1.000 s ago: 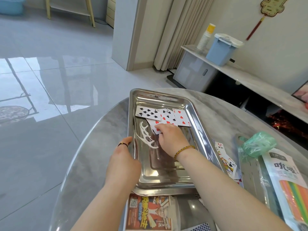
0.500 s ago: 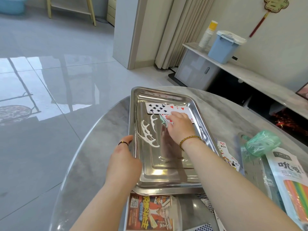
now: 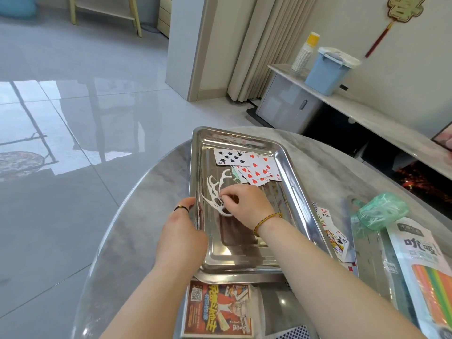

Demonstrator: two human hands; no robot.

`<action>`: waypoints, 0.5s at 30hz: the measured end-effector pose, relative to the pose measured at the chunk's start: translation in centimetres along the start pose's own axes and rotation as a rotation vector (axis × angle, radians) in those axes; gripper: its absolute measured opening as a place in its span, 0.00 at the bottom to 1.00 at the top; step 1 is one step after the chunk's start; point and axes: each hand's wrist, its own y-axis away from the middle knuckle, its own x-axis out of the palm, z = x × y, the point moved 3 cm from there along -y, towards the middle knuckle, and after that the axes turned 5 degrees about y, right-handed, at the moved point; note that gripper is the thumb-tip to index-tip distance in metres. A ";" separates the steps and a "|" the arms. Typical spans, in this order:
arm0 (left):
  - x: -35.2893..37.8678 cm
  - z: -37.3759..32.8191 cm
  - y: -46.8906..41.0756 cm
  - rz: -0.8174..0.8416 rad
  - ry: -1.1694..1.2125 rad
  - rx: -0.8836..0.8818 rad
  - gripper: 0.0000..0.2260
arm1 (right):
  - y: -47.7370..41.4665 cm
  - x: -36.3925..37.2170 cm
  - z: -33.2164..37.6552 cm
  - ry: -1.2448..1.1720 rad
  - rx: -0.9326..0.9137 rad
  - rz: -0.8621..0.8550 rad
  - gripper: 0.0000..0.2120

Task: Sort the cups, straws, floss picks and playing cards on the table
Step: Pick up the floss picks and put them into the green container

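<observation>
Here, the right hand pinches the white floss picks in the middle of the shiny tray. The left hand grips the tray's left edge. Playing cards lie at the tray's far end, just beside the picks.

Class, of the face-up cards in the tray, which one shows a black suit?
The eight of spades, farthest left in the pile. The hearts cards overlapping it are all red.
</observation>
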 end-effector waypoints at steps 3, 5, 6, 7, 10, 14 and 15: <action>0.1 0.0 0.0 0.006 -0.003 -0.003 0.26 | -0.9 -0.6 -0.6 -0.088 0.184 -0.084 0.12; 0.1 0.1 0.0 0.008 -0.006 -0.002 0.27 | -2.1 -0.6 -1.1 -0.057 0.289 -0.069 0.14; 0.1 0.1 0.0 0.009 -0.009 -0.003 0.27 | -2.6 -0.5 -1.2 -0.015 0.326 -0.044 0.15; 0.1 0.2 -0.1 0.008 -0.013 -0.003 0.27 | -3.0 -0.4 -1.4 0.043 0.353 -0.014 0.16; 0.2 0.2 -0.1 0.009 -0.019 0.001 0.27 | -3.8 0.0 -1.4 0.189 0.391 0.009 0.17; 0.3 0.3 -0.2 0.006 -0.009 0.002 0.27 | -3.3 0.5 -1.1 0.168 0.305 -0.039 0.15; 0.3 0.3 -0.2 0.005 -0.006 -0.001 0.27 | -3.0 0.6 -1.1 0.143 0.285 -0.041 0.15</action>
